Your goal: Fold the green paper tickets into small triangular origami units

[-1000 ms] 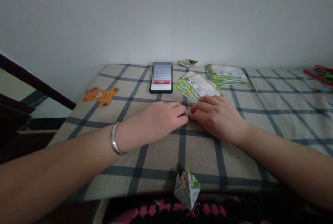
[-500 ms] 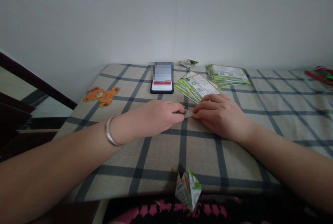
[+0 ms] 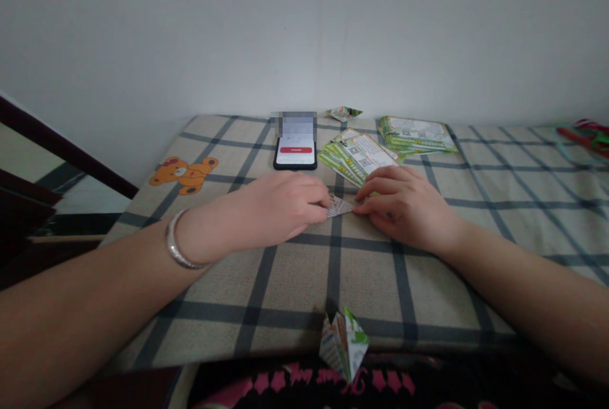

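A small folded piece of printed paper (image 3: 339,206) lies low over the checked cloth, between my two hands. My left hand (image 3: 297,206), a silver bangle on its wrist, is closed with its fingertips on the paper's left part. At the paper's right tip, the fingers of my right hand (image 3: 404,206) are pinched. Parts of the paper are hidden under my left fingers. Close to my body, a folded paper piece (image 3: 346,344) with pointed flaps stands at the table's front edge.
A phone (image 3: 295,154) with a lit screen lies near the wall. To its right are fanned printed cards (image 3: 356,154), a card stack (image 3: 419,135) and another folded paper piece (image 3: 344,113). A bear picture (image 3: 185,174) is on the left; a red-and-green item (image 3: 590,137) is far right.
My left hand has shifted a little to the left, and more of the folded paper shows between my hands. My right hand has hardly moved.
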The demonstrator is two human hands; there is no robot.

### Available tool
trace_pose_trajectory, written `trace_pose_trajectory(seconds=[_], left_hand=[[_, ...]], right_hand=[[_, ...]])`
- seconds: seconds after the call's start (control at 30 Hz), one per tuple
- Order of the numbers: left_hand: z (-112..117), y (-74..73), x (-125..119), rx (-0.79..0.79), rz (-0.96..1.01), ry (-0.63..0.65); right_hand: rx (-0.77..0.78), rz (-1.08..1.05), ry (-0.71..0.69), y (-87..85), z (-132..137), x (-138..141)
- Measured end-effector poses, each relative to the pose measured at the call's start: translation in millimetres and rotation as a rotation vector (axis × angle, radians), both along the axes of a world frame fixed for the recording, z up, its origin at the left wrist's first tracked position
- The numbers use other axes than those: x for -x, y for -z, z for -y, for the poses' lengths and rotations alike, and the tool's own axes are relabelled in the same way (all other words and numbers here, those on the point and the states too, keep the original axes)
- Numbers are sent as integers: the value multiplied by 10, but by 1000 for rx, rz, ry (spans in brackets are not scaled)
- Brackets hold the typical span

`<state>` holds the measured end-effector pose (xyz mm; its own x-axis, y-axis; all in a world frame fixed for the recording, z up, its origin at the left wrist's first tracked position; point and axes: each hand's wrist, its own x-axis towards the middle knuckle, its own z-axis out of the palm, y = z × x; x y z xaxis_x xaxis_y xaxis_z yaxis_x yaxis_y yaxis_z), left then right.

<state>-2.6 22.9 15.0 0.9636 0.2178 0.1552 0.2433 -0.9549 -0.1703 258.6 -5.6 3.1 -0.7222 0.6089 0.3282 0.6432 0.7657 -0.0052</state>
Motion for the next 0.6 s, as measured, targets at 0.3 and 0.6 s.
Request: trace_pose_trajectory(seconds=[0.3, 0.6], left_hand=[[40, -51, 25, 32, -6, 9], [-12, -13, 30, 119, 74, -19]], right_hand=[[61, -76, -30, 37, -67, -82], [43, -78, -27, 28, -42, -43]])
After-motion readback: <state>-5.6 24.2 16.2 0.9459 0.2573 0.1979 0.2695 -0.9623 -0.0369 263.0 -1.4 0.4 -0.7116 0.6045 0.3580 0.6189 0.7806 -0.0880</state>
